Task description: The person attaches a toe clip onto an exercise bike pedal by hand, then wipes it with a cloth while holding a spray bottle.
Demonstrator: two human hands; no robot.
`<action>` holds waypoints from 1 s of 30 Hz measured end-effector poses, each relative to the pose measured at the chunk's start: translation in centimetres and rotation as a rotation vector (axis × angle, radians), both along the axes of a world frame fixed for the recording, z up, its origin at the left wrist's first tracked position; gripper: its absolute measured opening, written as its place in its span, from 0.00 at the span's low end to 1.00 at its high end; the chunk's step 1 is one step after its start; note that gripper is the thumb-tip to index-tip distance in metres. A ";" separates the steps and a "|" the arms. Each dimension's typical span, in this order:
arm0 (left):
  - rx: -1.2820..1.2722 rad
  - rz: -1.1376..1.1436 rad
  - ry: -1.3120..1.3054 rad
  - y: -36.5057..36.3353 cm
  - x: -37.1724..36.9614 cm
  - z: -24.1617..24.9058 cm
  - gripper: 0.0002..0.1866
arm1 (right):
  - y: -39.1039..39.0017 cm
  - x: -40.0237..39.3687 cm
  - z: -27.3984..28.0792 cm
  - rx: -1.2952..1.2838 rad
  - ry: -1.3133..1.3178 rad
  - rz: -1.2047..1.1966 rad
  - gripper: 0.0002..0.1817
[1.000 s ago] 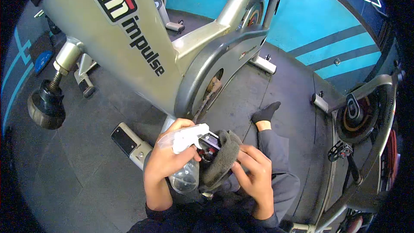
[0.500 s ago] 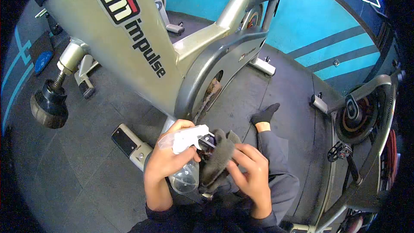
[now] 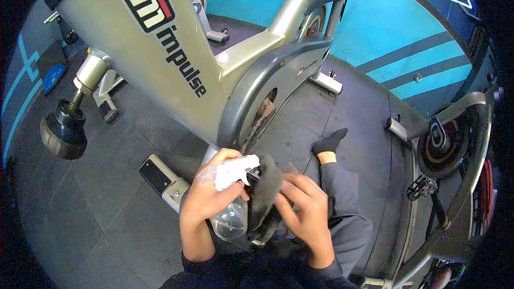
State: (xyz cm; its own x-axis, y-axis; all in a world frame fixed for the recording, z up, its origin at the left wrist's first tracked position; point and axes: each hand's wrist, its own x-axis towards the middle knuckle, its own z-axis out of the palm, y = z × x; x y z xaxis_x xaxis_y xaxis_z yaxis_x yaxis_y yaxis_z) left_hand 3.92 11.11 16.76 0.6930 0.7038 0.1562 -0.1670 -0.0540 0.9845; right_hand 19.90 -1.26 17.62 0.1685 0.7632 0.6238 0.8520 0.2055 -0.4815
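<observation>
My left hand [image 3: 206,200] is closed around a clear spray bottle [image 3: 231,222] with a white trigger head. The bottle stands upright, low in the middle of the view, its nozzle end pointing right. A dark grey cloth [image 3: 266,190] hangs right in front of that nozzle and covers part of it. On the cloth's right edge, my right hand [image 3: 306,208] pinches the fabric between thumb and fingers. Beyond both hands rises an exercise bike [image 3: 160,59] marked "impulse", with a reddish-brown patch [image 3: 265,109] inside its lower cover opening.
A bike foot [image 3: 165,182] lies on the dark tiled floor [image 3: 91,219] left of my hands. My outstretched leg ends in a black sock [image 3: 330,142]. Another exercise bike [image 3: 444,139] stands at the right. Behind is a blue wall [image 3: 396,32] with dark stripes.
The grey cloth and my right hand have shifted slightly left, and the cloth has changed shape against the nozzle. My left hand and the bottle stay nearly in place.
</observation>
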 end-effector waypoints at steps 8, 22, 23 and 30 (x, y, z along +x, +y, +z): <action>0.029 0.010 0.021 -0.1 0.1 0.2 0.20 | -0.1 0.2 0.8 -0.025 -0.037 -0.024 0.08; 0.044 -0.001 0.007 0.1 0.2 -0.1 0.19 | -1.6 0.8 1.1 -0.093 -0.100 -0.053 0.09; 0.047 0.012 0.022 0.0 0.2 0.0 0.19 | -1.2 0.6 1.3 -0.091 -0.105 -0.056 0.09; 0.216 0.048 0.071 0.2 0.0 0.3 0.19 | 1.7 -0.3 1.6 -0.083 -0.124 0.027 0.10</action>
State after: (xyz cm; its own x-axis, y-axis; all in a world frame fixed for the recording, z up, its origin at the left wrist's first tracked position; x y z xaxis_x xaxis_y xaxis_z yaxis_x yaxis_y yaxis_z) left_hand 3.92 11.32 17.06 0.6743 0.6917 0.2587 -0.0900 -0.2706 0.9585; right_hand 19.60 0.46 19.22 0.0729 0.8163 0.5730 0.9006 0.1930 -0.3895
